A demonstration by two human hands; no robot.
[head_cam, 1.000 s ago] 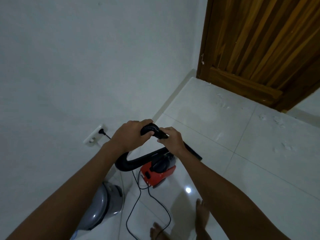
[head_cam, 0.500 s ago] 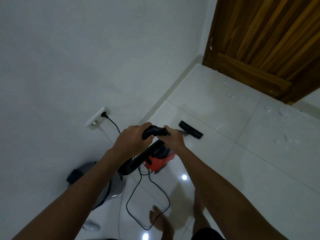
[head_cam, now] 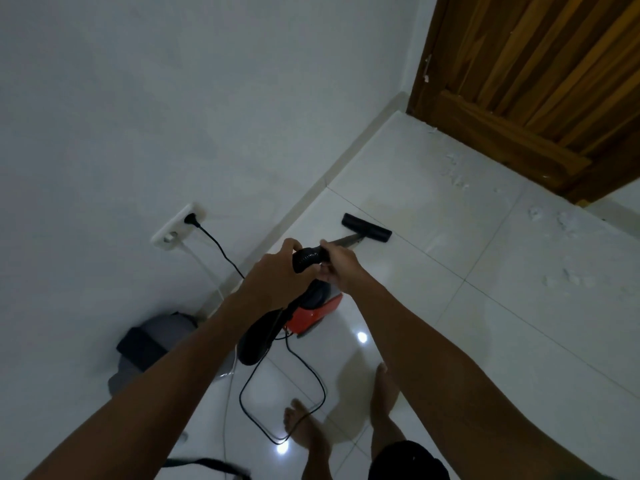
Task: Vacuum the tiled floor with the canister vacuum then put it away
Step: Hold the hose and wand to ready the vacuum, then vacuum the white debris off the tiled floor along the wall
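I have both hands on the ribbed black hose (head_cam: 306, 258) of the canister vacuum (head_cam: 311, 311): my left hand (head_cam: 273, 275) wraps around the hose bend, and my right hand (head_cam: 337, 263) grips the handle end where the metal wand (head_cam: 348, 241) begins. To do this pass well, I judge I should keep the floor nozzle (head_cam: 366, 227) flat on the tiled floor (head_cam: 519, 306) and push it in slow, overlapping strokes towards the white crumbs (head_cam: 561, 223) scattered near the wooden door (head_cam: 536, 81), steering with my right hand while the left takes the hose's weight. The power cord (head_cam: 277, 393) loops just in front of my bare feet, so I should mind it as I step. The nozzle lies ahead of my hands, near the wall, at the wand's far end; the red canister sits on the floor right below my hands, plugged into the wall socket (head_cam: 178, 226).
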